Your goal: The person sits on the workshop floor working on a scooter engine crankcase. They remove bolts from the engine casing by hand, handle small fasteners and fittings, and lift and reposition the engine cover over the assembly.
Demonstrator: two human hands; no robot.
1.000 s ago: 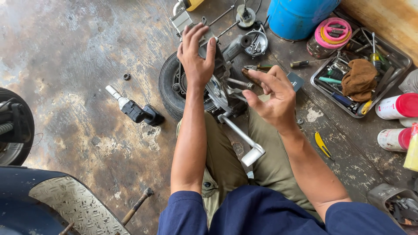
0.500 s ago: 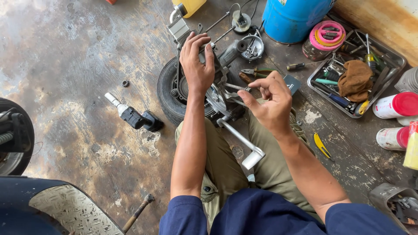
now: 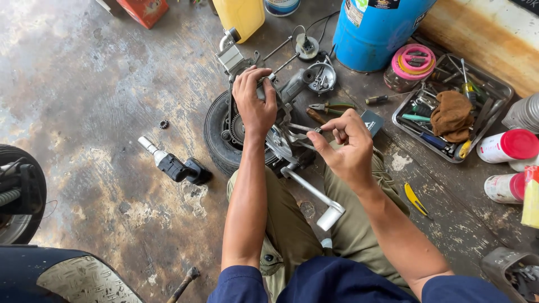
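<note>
My left hand rests palm-down on a metal engine part that lies across a small black tyre on the oily concrete floor. Its fingers curl over the part's top edge. My right hand pinches the handles of silver pliers, whose jaws point left into the engine part. A kick-start lever with a white tip sticks out from the part toward my legs.
A black power tool lies left of the tyre. At right are a metal tray of tools with a brown rag, red-capped spray cans, a blue drum and a yellow knife. A scooter wheel stands far left.
My left hand has dropped from raised, spread fingers to a flat hold on the engine part. My right hand has closed onto the pliers. The view has shifted slightly.
</note>
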